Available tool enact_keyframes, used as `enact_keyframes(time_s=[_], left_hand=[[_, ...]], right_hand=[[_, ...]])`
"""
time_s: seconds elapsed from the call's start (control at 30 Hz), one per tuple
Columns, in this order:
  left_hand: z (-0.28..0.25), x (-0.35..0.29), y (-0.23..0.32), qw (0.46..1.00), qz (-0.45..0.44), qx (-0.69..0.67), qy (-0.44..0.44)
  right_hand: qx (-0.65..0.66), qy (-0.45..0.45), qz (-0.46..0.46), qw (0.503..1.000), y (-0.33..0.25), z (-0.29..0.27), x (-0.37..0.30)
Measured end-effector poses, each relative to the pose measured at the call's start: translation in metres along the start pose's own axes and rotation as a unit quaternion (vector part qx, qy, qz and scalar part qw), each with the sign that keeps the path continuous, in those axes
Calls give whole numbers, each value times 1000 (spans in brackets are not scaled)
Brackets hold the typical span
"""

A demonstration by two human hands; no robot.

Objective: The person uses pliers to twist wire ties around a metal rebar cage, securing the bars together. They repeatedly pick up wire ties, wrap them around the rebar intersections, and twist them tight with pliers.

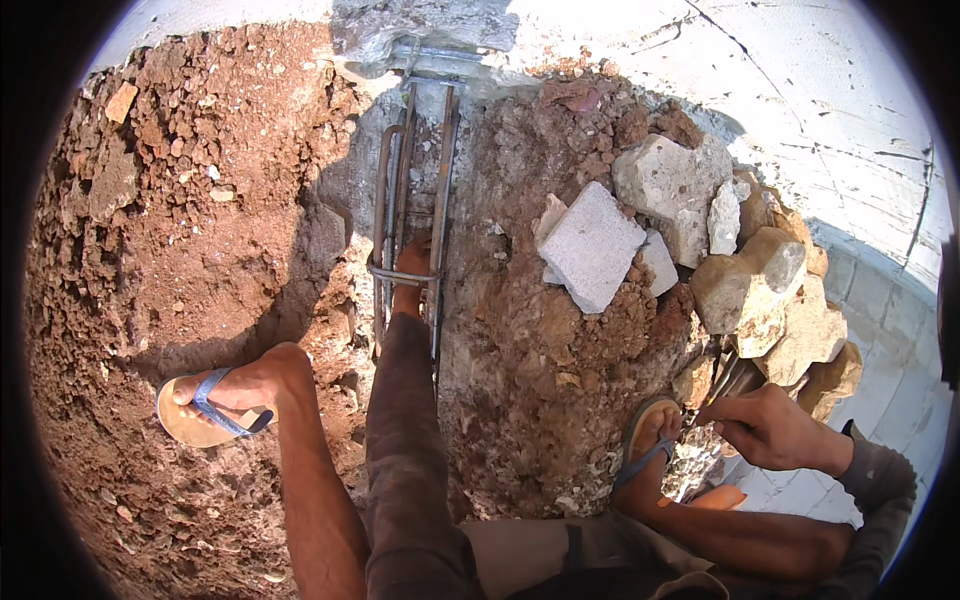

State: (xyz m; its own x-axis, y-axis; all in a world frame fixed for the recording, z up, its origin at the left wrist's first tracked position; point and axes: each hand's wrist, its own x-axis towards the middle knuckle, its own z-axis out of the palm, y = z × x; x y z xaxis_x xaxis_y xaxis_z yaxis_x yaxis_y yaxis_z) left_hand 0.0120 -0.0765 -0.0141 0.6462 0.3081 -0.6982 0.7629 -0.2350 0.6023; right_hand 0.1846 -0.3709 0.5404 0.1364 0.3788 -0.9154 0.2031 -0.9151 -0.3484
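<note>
A narrow cage of steel reinforcing bars (447, 150) lies in a grey trench, its far end against the white concrete. My left hand (413, 262) reaches in among the long bars, at a bent steel stirrup (400, 274) that crosses over the wrist. The bars and shade hide most of its fingers, so I cannot tell what they grip. On the right, my right hand (765, 425) is closed in a pinch above my sandalled right foot (655, 440). Whatever is between its fingertips is too small to make out.
A pale square block piece (593, 247) and several big stones (750, 280) are heaped right of the trench. Loose reddish soil (200, 250) covers the left side, under my left sandal (215, 405). A white wall (800, 90) runs along the far right.
</note>
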Motion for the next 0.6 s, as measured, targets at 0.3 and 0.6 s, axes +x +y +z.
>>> enact_keyframes(time_s=[0.3,0.6], left_hand=[[9,22,3,987,115,76,85],[8,17,0,990,92,62,91]], right_hand=[[-40,8,-2,999,-6,9,1],[-53,11,-12,998,-8,13,6]])
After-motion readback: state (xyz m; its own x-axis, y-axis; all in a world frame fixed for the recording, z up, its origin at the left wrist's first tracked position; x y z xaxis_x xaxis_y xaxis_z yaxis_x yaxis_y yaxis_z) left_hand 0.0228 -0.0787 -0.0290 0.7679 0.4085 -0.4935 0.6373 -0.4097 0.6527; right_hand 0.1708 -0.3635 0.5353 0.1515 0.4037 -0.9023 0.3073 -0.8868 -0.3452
